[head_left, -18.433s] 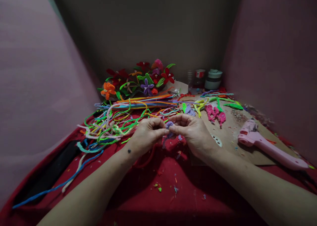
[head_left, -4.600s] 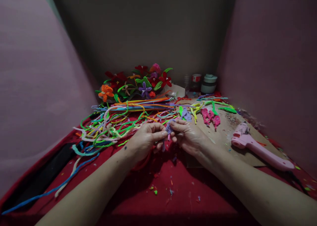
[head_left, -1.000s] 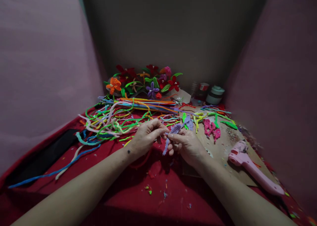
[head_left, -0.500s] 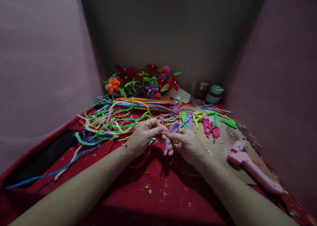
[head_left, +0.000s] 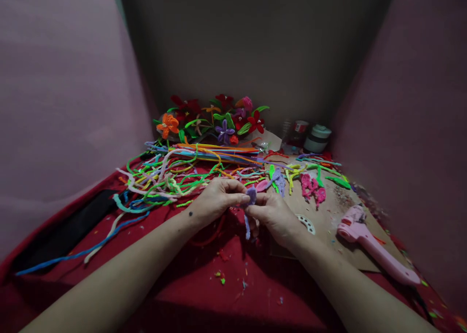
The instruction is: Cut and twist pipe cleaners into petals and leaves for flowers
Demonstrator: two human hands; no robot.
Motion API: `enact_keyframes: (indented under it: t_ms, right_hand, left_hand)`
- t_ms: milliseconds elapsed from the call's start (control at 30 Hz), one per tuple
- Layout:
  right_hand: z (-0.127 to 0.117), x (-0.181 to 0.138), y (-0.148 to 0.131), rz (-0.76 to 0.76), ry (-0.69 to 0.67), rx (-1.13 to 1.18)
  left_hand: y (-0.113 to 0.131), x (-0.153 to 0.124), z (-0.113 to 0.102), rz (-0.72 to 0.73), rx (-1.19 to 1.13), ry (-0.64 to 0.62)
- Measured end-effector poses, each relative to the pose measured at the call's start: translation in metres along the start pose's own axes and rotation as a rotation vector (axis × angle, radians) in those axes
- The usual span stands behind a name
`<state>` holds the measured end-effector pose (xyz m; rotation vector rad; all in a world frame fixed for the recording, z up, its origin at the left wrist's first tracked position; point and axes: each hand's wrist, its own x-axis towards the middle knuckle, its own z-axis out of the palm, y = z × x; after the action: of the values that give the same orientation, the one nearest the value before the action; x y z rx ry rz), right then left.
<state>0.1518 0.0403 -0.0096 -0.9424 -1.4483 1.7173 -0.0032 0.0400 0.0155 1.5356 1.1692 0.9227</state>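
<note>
Between my two hands is a light purple pipe cleaner (head_left: 251,194), bent into a petal-like loop with a loose tail hanging below. My left hand (head_left: 223,196) pinches it from the left with thumb and forefinger. From the right, my right hand (head_left: 272,213) pinches the same piece close to where the tail starts. Some of the right fingers are hidden in shadow under the loop. Just beyond the hands lie a purple petal piece (head_left: 279,179) and a pink petal (head_left: 261,185) at the cardboard's edge.
Loose pipe cleaners (head_left: 164,177) are heaped at left and back. Finished flowers (head_left: 224,128) stand behind them. On the cardboard (head_left: 328,245) lie pink looped pieces (head_left: 312,189) and a pink glue gun (head_left: 375,248). A lidded cup (head_left: 317,138) stands at the back right. Scraps dot the red cloth (head_left: 204,284).
The purple loop has turned more upright and looks shorter between my fingers. My right hand has shifted slightly, and a pink petal and a white perforated ring now show more.
</note>
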Motion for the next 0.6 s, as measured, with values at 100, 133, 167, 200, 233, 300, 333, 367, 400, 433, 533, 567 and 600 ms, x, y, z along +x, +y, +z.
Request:
enact_keyframes:
  t_ms: [100, 133, 167, 200, 233, 300, 333, 367, 400, 433, 533, 567, 600]
  right_hand:
    - [-0.0006, -0.0001, 0.0010, -0.065, 0.012, 0.006]
    - [-0.0010, 0.0000, 0.0013, -0.082, 0.024, 0.015]
    - [-0.0015, 0.0002, 0.0017, -0.092, 0.032, 0.027]
    - [-0.0019, 0.0004, 0.0020, -0.089, 0.035, 0.041]
    - [-0.0023, 0.0006, 0.0023, -0.076, 0.034, 0.057]
    - [-0.0031, 0.0009, 0.0027, -0.036, 0.026, 0.085]
    - [-0.0036, 0.0010, 0.0028, -0.017, 0.014, 0.092]
    - [-0.0043, 0.0012, 0.0029, -0.001, -0.003, 0.092]
    - [-0.0051, 0.0015, 0.0029, 0.011, -0.022, 0.091]
    - [-0.0059, 0.0017, 0.0030, 0.023, -0.045, 0.090]
    - [-0.0084, 0.0022, 0.0029, 0.055, -0.091, 0.091]
    - [-0.0087, 0.0022, 0.0027, 0.058, -0.093, 0.084]
    - [-0.0088, 0.0020, 0.0026, 0.057, -0.093, 0.072]
  left_hand:
    - [-0.0022, 0.0002, 0.0010, 0.017, -0.049, 0.040]
    - [-0.0028, 0.0002, 0.0010, 0.021, -0.072, 0.052]
    - [-0.0033, 0.0002, 0.0008, 0.021, -0.094, 0.054]
    - [-0.0036, 0.0002, 0.0004, 0.015, -0.112, 0.045]
    - [-0.0038, 0.0001, 0.0000, 0.003, -0.127, 0.029]
    - [-0.0037, -0.0002, -0.0007, -0.033, -0.159, -0.014]
    - [-0.0034, -0.0005, -0.0010, -0.050, -0.178, -0.038]
    - [-0.0030, -0.0007, -0.0012, -0.060, -0.195, -0.058]
    - [-0.0026, -0.0010, -0.0012, -0.062, -0.209, -0.072]
    - [-0.0021, -0.0013, -0.0011, -0.057, -0.217, -0.081]
    - [-0.0003, -0.0023, -0.0004, -0.031, -0.228, -0.104]
    - [0.0002, -0.0026, -0.0001, -0.028, -0.234, -0.115]
    - [0.0006, -0.0029, 0.0002, -0.030, -0.238, -0.129]
